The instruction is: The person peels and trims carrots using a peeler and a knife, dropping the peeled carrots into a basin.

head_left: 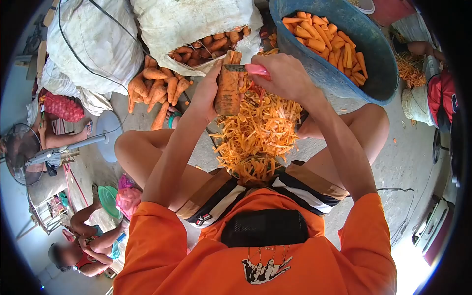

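Orange dulled with brown, a thick carrot (228,93) stood in the left hand (209,91), which was wrapped around its side, above a heap of peelings (260,132). The right hand (286,73) was curled firmly about the pink handle of a peeler (258,71), its head lying across the carrot's upper part. The heap spread between the person's bent legs (142,150). Beyond, a white sack (196,19) gaped over unpeeled carrots (209,46), with loose carrots (156,87) on the floor (376,162) just beside it. To the right, a blue tub (324,73) held peeled carrots (322,39); far left stood a fan (23,152).
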The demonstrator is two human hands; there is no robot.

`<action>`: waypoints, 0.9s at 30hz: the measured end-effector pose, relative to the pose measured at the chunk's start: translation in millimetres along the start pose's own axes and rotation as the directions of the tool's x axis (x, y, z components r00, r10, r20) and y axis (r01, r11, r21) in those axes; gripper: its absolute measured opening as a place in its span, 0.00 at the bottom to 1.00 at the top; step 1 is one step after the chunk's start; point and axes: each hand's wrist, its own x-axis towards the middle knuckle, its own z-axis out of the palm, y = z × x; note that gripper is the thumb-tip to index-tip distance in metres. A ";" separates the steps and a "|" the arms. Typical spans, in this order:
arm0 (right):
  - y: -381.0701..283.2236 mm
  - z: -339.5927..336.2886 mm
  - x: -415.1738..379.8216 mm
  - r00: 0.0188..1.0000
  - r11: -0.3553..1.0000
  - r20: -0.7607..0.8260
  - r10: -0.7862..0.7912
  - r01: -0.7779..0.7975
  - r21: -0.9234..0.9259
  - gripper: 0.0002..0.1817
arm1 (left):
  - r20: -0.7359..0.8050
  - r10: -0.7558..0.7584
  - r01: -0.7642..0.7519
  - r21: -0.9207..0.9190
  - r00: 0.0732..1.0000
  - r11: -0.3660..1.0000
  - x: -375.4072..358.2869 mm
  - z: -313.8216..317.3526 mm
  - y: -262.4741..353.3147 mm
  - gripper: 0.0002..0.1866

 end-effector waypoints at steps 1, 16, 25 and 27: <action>2.4 -0.7 0.4 0.999 1.000 -0.040 -0.009 0.009 0.003 0.16 | -0.021 -0.019 0.018 -0.027 1.000 0.999 0.6 0.4 0.8 0.22; -18.2 -3.0 5.8 0.995 0.585 -0.101 -0.004 0.084 0.807 0.20 | 0.223 -0.027 0.061 -0.147 0.974 0.987 7.5 -0.6 0.1 0.23; -25.4 -8.5 9.9 0.955 0.727 -0.268 -0.126 0.273 0.630 0.20 | 0.039 -0.082 0.085 -0.087 0.996 0.993 -13.3 28.5 7.3 0.22; -15.2 -4.8 15.0 0.955 0.737 -0.264 -0.135 0.275 0.618 0.19 | 0.154 -0.061 0.079 -0.117 0.986 0.990 0.4 16.2 7.2 0.21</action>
